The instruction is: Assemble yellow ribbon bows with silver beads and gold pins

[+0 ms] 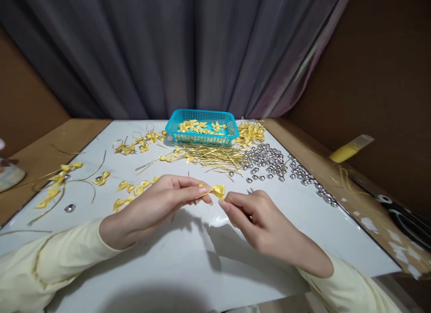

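My left hand [158, 205] pinches a small yellow ribbon bow [217, 190] between thumb and fingertips, just above the white board [188, 268]. My right hand [256, 218] is curled shut close beside the bow, its fingertips at the bow's right end; whatever it holds is too small to make out. More yellow bows [129, 189] lie left of my left hand.
A teal basket [202, 126] of yellow bows stands at the back. Gold wire pins [215, 156] lie in a heap before it, silver beads [269, 162] to the right. Bows on wire stems [57, 182] lie at the left. Scissors [400, 214] rest on the brown ledge at right.
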The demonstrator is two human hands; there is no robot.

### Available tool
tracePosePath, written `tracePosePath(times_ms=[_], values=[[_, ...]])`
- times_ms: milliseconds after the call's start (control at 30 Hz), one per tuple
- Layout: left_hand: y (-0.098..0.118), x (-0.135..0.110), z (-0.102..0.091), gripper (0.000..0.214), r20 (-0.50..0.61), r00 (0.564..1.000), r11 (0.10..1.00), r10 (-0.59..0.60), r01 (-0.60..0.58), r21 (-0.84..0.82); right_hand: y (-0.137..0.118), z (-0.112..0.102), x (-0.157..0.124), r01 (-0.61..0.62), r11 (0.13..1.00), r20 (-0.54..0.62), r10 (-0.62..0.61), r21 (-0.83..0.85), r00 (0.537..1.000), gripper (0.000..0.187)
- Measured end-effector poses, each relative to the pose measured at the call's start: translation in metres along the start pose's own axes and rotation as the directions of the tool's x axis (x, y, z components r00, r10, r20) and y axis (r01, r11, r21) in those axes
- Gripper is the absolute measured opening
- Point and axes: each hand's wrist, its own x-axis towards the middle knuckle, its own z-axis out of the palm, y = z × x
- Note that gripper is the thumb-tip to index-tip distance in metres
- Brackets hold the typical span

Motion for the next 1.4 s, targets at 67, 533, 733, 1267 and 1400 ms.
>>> tracePosePath(times_ms=[67, 533, 733, 1267, 1400], values=[[0.001, 0.0, 0.001, 0.017, -0.001, 1.0, 1.0, 0.006, -0.006, -0.001, 0.0, 0.001, 0.0, 0.005, 1.0, -0.002, -0.005, 0.011, 1.0, 0.032], [0.001, -0.004, 0.001, 0.018, -0.005, 0.999, 0.999, 0.033, -0.033, 0.004, -0.001, 0.001, 0.0, 0.036, 0.999, -0.017, -0.035, 0.035, 0.999, 0.031], [0.002, -0.002, 0.004, 0.018, -0.025, 0.998, 0.998, 0.058, -0.058, 0.018, -0.002, 0.005, -0.001, 0.046, 0.996, -0.057, -0.041, 0.075, 0.998, 0.03], [-0.008, 0.0, 0.011, 0.015, -0.158, 0.972, 0.985, 0.173, -0.167, 0.049, -0.001, 0.022, 0.002, -0.012, 0.983, -0.152, 0.041, 0.183, 0.987, 0.034], [-0.011, -0.001, 0.012, 0.015, -0.163, 0.968, 0.981, 0.191, -0.185, 0.052, 0.0, 0.025, 0.003, -0.04, 0.982, -0.171, 0.073, 0.184, 0.983, 0.034]])
